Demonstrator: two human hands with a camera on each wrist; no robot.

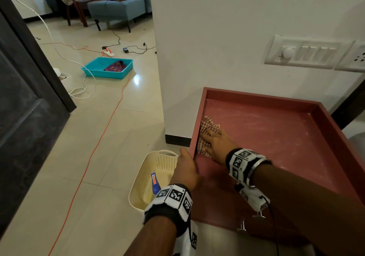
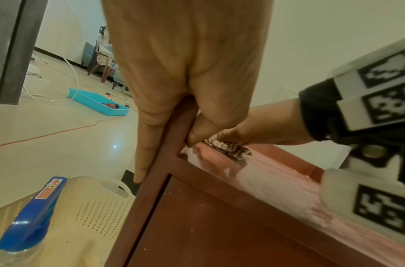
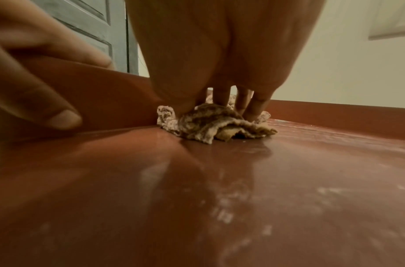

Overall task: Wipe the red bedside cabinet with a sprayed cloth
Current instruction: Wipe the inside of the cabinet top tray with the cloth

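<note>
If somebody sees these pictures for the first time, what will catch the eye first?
The red cabinet against the white wall, its top streaked with pale dust. At its left edge the right hand presses a checked cloth flat, while the left hand grips the rim. Beside it, a cream basket holds a blue-capped spray bottle.

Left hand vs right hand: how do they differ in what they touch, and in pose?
The left hand grips the raised left rim of the red cabinet, thumb inside and fingers outside; the right hand touches only the checked cloth. The left hand's fingers fold over the rim, while the right hand's lie fairly straight, pressing the cloth down on the top near that rim. The left hand steadies; the right wipes. Both wear marker wristbands.
</note>
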